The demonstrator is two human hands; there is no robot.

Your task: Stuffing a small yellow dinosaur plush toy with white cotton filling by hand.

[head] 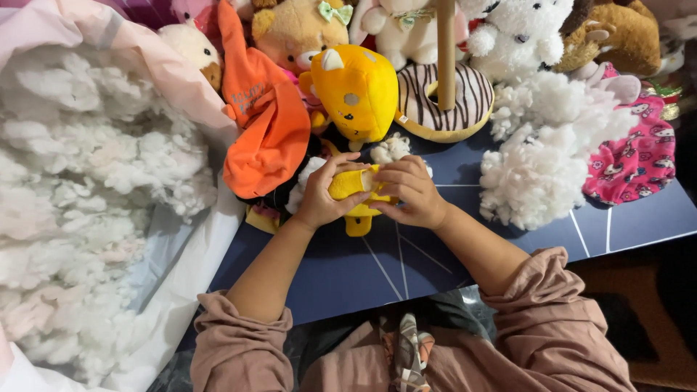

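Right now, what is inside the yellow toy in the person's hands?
White stuffing shows at an opening in the yellow toy, between the left hand and right hand. How full it is cannot be seen; the fingers cover it.

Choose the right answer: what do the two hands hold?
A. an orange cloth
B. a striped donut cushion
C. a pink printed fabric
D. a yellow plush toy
D: the left hand and the right hand both grip the yellow plush toy over the dark blue board; the orange cloth, the donut cushion and the pink fabric lie apart from them.
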